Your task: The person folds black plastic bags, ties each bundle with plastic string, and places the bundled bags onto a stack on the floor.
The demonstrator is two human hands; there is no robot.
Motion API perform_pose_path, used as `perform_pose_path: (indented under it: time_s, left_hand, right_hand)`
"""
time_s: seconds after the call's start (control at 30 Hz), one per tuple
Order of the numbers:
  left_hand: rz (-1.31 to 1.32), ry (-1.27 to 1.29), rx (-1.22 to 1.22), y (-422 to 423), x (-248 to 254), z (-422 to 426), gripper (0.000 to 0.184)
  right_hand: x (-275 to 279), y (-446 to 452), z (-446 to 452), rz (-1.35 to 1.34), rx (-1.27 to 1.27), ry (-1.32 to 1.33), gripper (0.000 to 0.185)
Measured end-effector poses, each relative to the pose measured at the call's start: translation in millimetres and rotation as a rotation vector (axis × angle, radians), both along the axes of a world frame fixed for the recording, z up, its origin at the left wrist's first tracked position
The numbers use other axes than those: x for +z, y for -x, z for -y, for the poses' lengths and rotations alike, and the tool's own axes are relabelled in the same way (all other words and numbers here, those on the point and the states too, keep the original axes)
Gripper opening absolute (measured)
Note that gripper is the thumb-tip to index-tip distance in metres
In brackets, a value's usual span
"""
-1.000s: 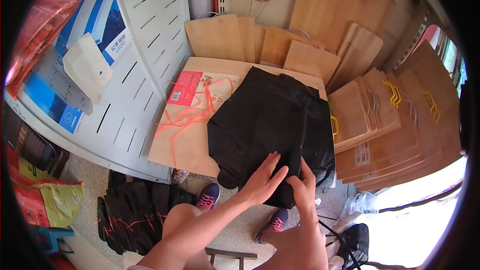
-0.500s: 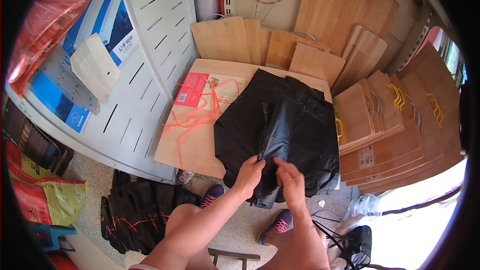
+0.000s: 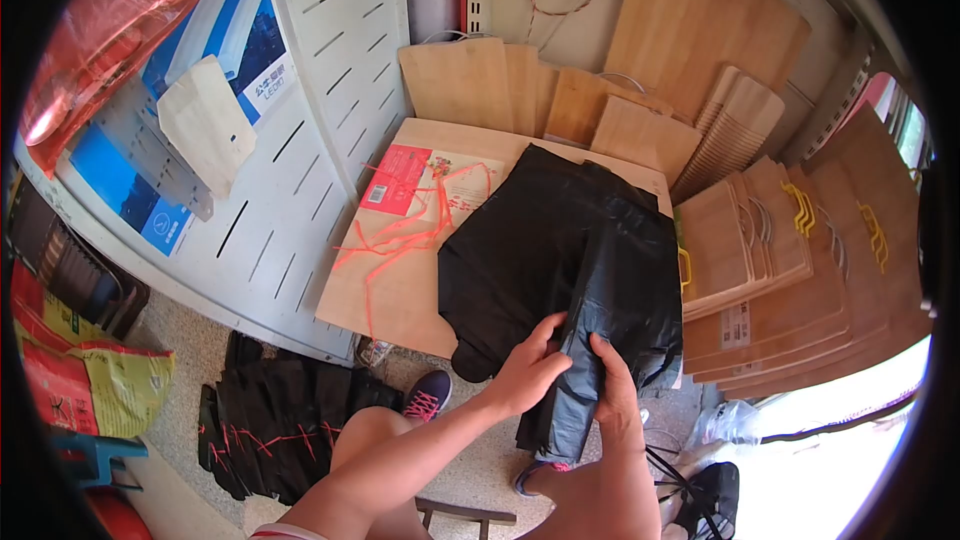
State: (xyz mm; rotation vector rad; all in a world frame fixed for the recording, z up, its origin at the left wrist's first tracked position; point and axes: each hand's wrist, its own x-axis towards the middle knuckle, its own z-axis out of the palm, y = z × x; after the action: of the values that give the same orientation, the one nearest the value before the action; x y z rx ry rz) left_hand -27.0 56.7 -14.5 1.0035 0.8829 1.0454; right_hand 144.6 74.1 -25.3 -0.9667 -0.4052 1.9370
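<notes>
Black plastic bags (image 3: 520, 230) lie spread over a pale wooden board, and their near end is gathered into a long fold (image 3: 590, 290). My left hand (image 3: 538, 368) grips the left side of this fold, thumb on top. On its right side, my right hand (image 3: 614, 380) is closed round the same fold, with the thumb on its upper face. The folded end hangs past the board's front edge toward my knees. Left of the bags, loose red plastic ties (image 3: 430, 225) lie across the board (image 3: 350, 290) and a red printed label (image 3: 398, 178).
Bundles of black bags (image 3: 270, 420) tied with red strips lie on the floor at left. Wooden cutting boards (image 3: 745, 230) stand stacked at right, and more (image 3: 460, 80) lean at the back. A white slotted metal panel (image 3: 320, 70) rises on the left.
My right hand has gone from hovering, blurred, beside the fold to holding it. My left hand has shifted right, and the fold is now narrower and lifted.
</notes>
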Motion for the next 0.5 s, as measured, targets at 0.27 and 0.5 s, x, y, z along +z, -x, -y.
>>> perform_pose_path:
  time_s: [0.27,0.5]
  left_hand:
    - [-0.35,-0.345,0.252,-9.6,15.0,6.7,0.056]
    - [-0.477,-0.809,0.277,-5.2,31.6,8.5,0.055]
  right_hand:
    - [5.0,3.4,3.9,0.0,-0.08,0.02,0.031]
    - [-6.9,-4.6,6.7,-0.357,-0.056,-0.043,0.039]
